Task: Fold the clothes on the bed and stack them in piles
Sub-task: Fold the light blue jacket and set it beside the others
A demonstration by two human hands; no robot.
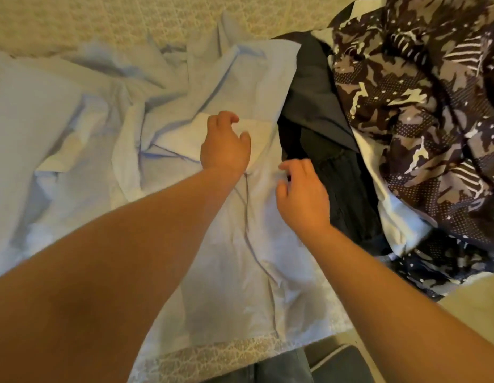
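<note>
Pale blue shirt (229,244) lies spread on the bed (74,20), its long axis running away from the person. Left hand (225,145) hovers over its middle, right hand (303,197) at its right edge, nearer the dark clothes (317,120). Both hands' fingers are loosely curled, pinching nothing.

Bed cover (74,20) in cream with a fine lattice pattern filled the far side, warm yellowish indoor light lay over it, a dark flat object (348,366) sat by the near edge, pale floor (472,308) at lower right.
</note>
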